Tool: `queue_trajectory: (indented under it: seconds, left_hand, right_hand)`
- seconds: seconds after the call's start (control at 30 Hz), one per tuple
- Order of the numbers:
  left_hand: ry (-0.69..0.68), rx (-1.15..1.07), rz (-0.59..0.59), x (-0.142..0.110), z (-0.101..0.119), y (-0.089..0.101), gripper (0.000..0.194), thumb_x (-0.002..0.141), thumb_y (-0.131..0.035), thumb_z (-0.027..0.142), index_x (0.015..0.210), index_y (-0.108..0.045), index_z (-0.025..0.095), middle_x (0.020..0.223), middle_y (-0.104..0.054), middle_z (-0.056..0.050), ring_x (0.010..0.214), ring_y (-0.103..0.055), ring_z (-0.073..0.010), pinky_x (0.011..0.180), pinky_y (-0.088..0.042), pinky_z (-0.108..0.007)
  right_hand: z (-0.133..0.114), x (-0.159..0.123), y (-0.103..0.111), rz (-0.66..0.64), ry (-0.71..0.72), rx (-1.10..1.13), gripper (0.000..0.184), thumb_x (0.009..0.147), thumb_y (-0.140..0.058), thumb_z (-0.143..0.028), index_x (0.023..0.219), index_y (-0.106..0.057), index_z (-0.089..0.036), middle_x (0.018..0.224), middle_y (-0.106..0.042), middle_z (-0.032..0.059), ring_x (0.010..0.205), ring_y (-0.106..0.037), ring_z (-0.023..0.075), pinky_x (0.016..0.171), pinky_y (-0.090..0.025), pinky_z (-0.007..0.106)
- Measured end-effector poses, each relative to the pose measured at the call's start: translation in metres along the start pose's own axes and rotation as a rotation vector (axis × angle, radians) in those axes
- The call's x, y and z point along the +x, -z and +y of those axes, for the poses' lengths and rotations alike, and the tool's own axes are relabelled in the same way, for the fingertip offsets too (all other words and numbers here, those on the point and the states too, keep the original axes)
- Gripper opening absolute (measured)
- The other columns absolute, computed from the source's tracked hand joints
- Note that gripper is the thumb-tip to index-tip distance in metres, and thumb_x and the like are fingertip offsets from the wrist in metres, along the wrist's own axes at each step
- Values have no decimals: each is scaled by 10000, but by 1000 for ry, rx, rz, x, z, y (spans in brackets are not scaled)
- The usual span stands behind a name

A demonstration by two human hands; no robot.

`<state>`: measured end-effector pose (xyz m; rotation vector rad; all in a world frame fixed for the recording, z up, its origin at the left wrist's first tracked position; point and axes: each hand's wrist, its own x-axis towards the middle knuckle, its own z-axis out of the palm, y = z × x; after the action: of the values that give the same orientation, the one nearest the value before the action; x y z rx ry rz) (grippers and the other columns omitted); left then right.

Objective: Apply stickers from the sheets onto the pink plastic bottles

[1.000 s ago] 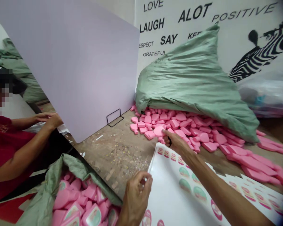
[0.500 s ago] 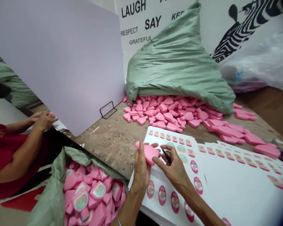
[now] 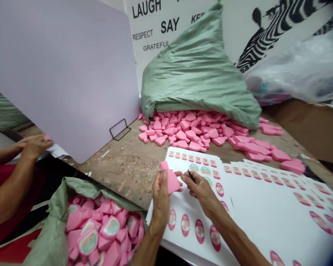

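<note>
My left hand (image 3: 161, 199) is closed around a small pink plastic bottle (image 3: 172, 181), its neck pointing up and left. The side of the bottle facing me looks plain pink, with no label on it. Just right of it, my right hand (image 3: 202, 190) pinches a thin dark pointed tool (image 3: 191, 175) whose exact kind I cannot make out. The right fingertips are close to the bottle's edge. Under both hands lies a white sheet of stickers (image 3: 187, 203), printed with pink ovals, small pink labels and green half-round ones.
More sticker sheets (image 3: 261, 210) spread to the right. Pink bottles (image 3: 183, 135) spill from a green sack (image 3: 197, 74) at the back. An open sack (image 3: 52, 218) at lower left holds labelled bottles. A pale panel (image 3: 72, 74) stands left; beyond it are a co-worker's hands (image 3: 36, 146).
My right thumb has drawn back from the bottle, and the fingers have closed into a pinch. The bottle has turned in my left hand. The whole view has shifted slightly.
</note>
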<state>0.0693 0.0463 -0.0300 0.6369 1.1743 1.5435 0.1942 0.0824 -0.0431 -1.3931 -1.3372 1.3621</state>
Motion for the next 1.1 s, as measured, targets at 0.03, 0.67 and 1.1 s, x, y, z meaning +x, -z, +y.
queue_trajectory:
  seconds: [0.03,0.67,1.1]
  left_hand:
    - [-15,5,-6,2,5,3,492,813,-518,569,1020,-620,135,997,-686,-131,781,-656,-191,675,-527,-280]
    - [239,200,-364,47,-41,-26,468,758,-619,520,993,-563,119,793,-549,-37,607,-663,-174,535,-554,-267]
    - [221,283,-365,47,-43,-26,466,776,-591,535,974,-529,118,799,-544,-41,619,-678,-197,591,-558,-296]
  right_hand:
    - [6,4,13,94,42,-96,436,726,-611,-566,952,-553,-197,770,-564,-2,675,-506,143,595,-384,270]
    - [46,36,64,306,523,-1139,155,887,-458,-279,818,-574,-201,763,-645,25,754,-531,184,684,-270,315]
    - [51,36,70,258,513,-1021,105,856,-499,-275,794,-550,-208,713,-618,-2,719,-524,168,729,-286,316]
